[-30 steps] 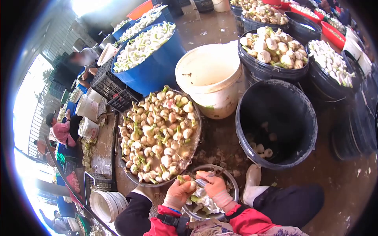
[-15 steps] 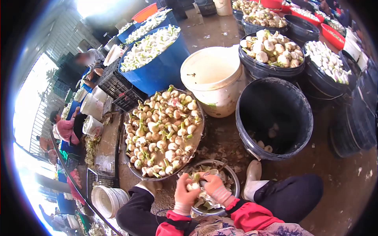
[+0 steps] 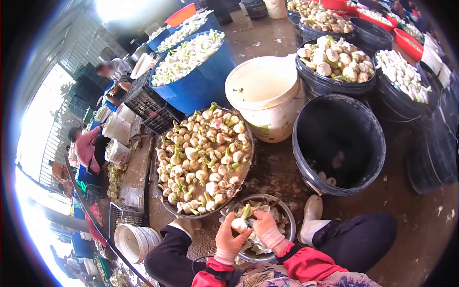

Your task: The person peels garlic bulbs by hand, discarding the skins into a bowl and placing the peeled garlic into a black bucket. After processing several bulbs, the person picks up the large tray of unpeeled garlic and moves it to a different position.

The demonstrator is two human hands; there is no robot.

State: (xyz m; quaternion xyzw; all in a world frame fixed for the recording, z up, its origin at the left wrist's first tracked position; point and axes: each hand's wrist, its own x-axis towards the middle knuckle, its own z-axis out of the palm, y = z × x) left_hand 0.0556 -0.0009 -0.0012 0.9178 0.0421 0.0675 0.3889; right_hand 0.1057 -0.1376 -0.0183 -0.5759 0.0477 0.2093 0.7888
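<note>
My left hand (image 3: 230,241), in an orange glove with a striped cuff, is closed around a garlic bulb (image 3: 240,225) whose green stem points up. Close beside it, my right hand (image 3: 267,229), gloved alike, has its fingers curled at the bulb's side. A small greyish thing shows at those fingertips, too hidden to name. Beneath both hands sits a metal basin (image 3: 289,221) with peeled garlic skins (image 3: 258,246) in it. Just beyond lies a wide round tub (image 3: 249,165) heaped with garlic bulbs (image 3: 201,160) that have short stems.
A black bucket (image 3: 338,186) with a few bulbs at its bottom stands ahead right, next to a white bucket (image 3: 272,119). Farther off are a blue barrel (image 3: 196,76) of garlic, black crates (image 3: 143,103) and more filled tubs. Two people (image 3: 88,148) sit at the left.
The bulb in my left hand has been raised and turned, so its white side and stem now show. My right hand stays beside it. The view has shifted slightly.
</note>
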